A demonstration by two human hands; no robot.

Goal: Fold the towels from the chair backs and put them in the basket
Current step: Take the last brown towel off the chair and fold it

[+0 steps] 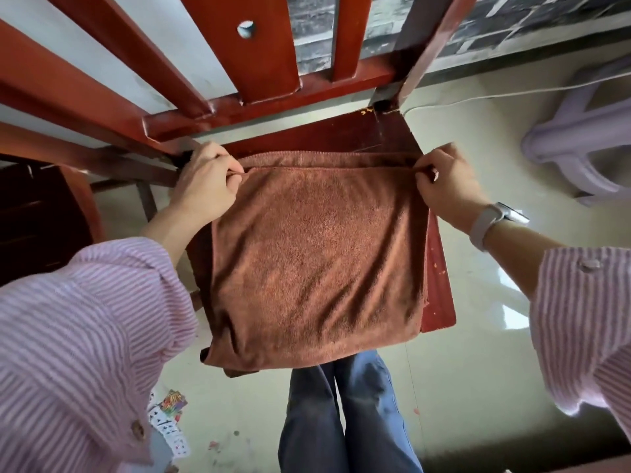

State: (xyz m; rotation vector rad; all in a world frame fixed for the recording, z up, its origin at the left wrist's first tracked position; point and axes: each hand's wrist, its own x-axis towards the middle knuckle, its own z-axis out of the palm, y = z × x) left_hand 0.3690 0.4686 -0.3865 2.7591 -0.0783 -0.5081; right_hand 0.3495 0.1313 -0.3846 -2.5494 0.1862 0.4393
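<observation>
Room: glossy pale floor [478, 302] under the whole scene, meeting a dark brick-patterned wall [512, 25] at the top right; a thin white cable [512, 93] runs along the floor near that wall.
Chair: red-brown wooden chair [440, 285] seen from above, its slatted back toward the top of the view and the seat's front edge toward the person.
Stool: pale lilac plastic stool [580, 138] on the floor, well apart to the right of the chair.
Towel: rust-brown towel [314, 261] lying folded flat on the chair seat, roughly square; its near fold overhangs the front edge and its far edges point toward the chair back; a bare strip of seat shows along the right side.
Free margin: open floor lies right of the chair; dark wooden furniture [41, 216] stands close on the left.
Left hand [208, 179]: grip pinched on the top layer's far left corner.
Right hand [447, 179]: grip pinched on the far right corner; a pale wristwatch [495, 220] on that wrist.
Floor litter: scattered playing cards [170, 428] at the lower left.
</observation>
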